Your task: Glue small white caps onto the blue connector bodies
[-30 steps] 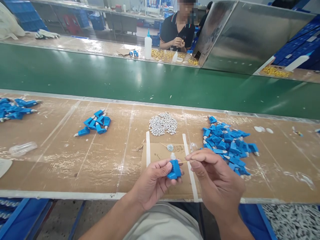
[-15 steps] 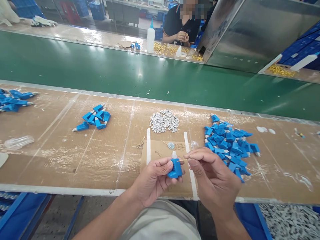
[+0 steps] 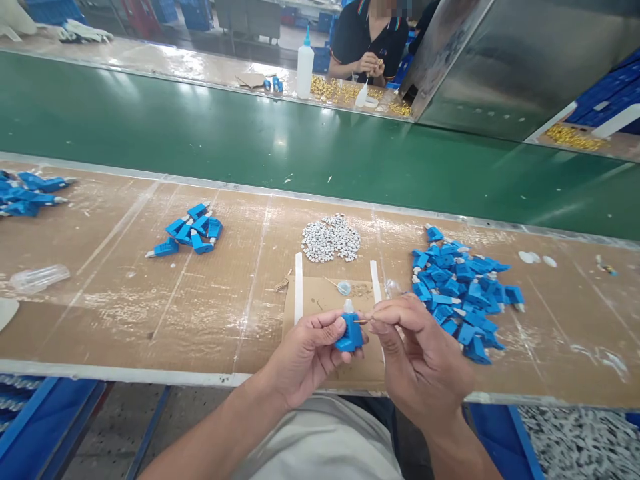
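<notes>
My left hand (image 3: 315, 350) is closed around a blue plastic part (image 3: 350, 333) with a whitish translucent tip pointing up and away from me. Between the thumb and fingers of my right hand (image 3: 420, 353) is a thin wooden stick (image 3: 361, 321); its end meets the side of the blue part. Beyond my hands, a small clear round cap (image 3: 343, 288) lies on a cardboard sheet (image 3: 313, 300), with another thin stick beside it. Farther back is a heap of small silvery-white pieces (image 3: 330, 239).
Many similar blue parts are piled on the right (image 3: 463, 287), with a smaller cluster on the left (image 3: 193, 230). A clear plastic container (image 3: 40, 279) lies at far left. A green conveyor belt (image 3: 225, 143) crosses behind the table. Across it sits a co-worker (image 3: 370, 47) near a white bottle (image 3: 305, 67).
My right hand has shifted slightly left, bringing the stick closer in against the blue part. My left hand keeps its hold. The whole view has tilted a little.
</notes>
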The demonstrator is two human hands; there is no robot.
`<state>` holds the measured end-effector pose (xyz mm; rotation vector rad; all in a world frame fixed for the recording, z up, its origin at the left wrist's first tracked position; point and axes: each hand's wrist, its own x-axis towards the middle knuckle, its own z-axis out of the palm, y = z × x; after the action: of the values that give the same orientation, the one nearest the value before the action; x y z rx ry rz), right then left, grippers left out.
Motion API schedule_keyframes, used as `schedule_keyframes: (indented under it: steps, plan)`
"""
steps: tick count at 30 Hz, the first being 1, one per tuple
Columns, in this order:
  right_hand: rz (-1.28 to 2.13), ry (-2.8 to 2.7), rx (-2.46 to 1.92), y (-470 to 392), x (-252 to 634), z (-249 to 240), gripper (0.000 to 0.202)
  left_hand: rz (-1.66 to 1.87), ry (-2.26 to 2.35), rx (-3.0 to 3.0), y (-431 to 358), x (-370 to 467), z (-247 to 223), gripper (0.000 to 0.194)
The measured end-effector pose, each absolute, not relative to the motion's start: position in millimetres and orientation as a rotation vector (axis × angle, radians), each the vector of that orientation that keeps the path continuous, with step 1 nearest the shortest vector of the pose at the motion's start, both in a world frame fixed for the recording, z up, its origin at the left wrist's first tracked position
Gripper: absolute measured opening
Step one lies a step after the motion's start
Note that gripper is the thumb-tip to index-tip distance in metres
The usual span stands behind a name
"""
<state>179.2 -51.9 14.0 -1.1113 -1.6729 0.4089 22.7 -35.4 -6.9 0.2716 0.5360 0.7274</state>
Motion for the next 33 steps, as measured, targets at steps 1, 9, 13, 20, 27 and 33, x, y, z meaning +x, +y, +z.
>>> schedule_keyframes:
  steps: [1, 9, 13, 20, 27, 33]
  plan:
    - [0.416, -1.674, -1.112, -52.2, 178.7, 14.0, 0.023, 0.729, 0.532, 0.266, -35.5, 22.5, -7.4, 0.019]
    - [0.56, -1.378, -1.202, -53.6, 194.3, 19.1, 0.012, 0.732, 0.552, 0.164, -33.3, 13.2, -13.4, 0.027]
    - [0.672, -1.507, -1.376, -57.0, 205.4, -2.4, 0.006, 0.763, 0.534, 0.096, -29.9, 2.2, -15.0, 0.025]
    - [0.82, -1.496, -1.519, -55.7, 212.6, -28.8, 0.021, 0.805, 0.498, -0.025, -22.1, -15.6, -15.6, 0.028]
    - [0.506, -1.791, -1.595, 21.8, 238.1, -10.0, 0.017, 1.065, 0.29, -0.184, -13.4, -34.4, -21.7, 0.037]
    - [0.379, -2.236, -1.433, 80.5, 233.0, -31.3, 0.013, 1.023, 0.335, -0.126, -11.9, -38.3, -28.5, 0.029]
